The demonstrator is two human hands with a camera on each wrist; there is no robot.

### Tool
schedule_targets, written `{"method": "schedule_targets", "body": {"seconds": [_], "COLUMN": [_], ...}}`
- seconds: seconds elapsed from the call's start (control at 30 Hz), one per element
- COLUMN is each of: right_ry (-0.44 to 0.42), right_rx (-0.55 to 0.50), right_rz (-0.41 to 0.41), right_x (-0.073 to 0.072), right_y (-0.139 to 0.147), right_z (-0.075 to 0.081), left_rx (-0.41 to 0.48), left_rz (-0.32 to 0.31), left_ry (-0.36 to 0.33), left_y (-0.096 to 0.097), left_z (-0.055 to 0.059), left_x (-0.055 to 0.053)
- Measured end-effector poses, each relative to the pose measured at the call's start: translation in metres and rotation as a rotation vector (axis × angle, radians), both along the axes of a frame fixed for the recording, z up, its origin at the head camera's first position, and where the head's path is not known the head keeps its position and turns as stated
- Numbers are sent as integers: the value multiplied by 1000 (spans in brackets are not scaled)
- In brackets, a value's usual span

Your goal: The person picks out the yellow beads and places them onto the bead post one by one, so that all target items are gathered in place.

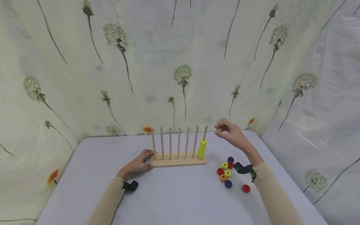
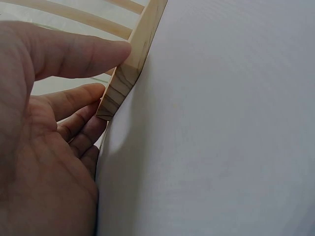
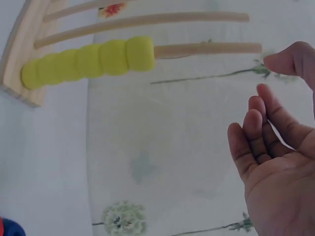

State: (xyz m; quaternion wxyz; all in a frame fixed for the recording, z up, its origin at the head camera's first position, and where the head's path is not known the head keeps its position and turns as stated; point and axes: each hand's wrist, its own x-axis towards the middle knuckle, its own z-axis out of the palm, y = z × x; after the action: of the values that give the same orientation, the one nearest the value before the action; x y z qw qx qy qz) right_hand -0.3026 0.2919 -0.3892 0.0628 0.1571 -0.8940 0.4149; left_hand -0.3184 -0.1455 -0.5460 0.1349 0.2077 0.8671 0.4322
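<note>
A wooden peg stand (image 1: pixel 178 161) carries a row of several upright pegs. Yellow beads (image 1: pixel 202 149) are stacked on its rightmost peg, whose upper part is bare. At the stand's left end, my left hand (image 1: pixel 139 162) grips the base; the left wrist view shows the thumb on one side of the wooden base (image 2: pixel 129 73) and fingertips at the other. My right hand (image 1: pixel 232 134) is raised just right of the rightmost peg's tip. It holds nothing, and in the right wrist view a gap shows between thumb and fingers (image 3: pixel 239 142), apart from the peg (image 3: pixel 211 48).
Right of the stand, loose beads lie on the white table (image 1: pixel 174 193): blue (image 1: pixel 228 184), orange (image 1: pixel 223 178), yellow (image 1: pixel 227 173) and red (image 1: pixel 220 171) among them. One red bead (image 1: pixel 246 188) lies apart. Behind the table hangs a flowered curtain (image 1: pixel 157 62).
</note>
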Motion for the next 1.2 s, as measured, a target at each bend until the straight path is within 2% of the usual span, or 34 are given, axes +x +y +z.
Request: {"method": "schedule_targets", "body": {"seconds": [0.37, 0.57, 0.83, 1.03, 1.2], "right_ry": [-69, -122, -244, -303, -325], "right_rx": [81, 55, 33, 25, 45], "right_rz": [-62, -46, -40, -53, -71], "right_x": [25, 39, 55, 62, 64], "right_y": [40, 57, 77, 82, 82], "right_z": [-46, -78, -121, -141, -150], "left_rx": [-15, -10, -6, -10, -17], "left_rz": [1, 7, 5, 3, -4], "left_ry": [8, 3, -9, 5, 11], "left_y": [0, 0, 1, 2, 2], "left_z": [1, -2, 0, 1, 2], "left_x": [1, -1, 0, 0, 1]}}
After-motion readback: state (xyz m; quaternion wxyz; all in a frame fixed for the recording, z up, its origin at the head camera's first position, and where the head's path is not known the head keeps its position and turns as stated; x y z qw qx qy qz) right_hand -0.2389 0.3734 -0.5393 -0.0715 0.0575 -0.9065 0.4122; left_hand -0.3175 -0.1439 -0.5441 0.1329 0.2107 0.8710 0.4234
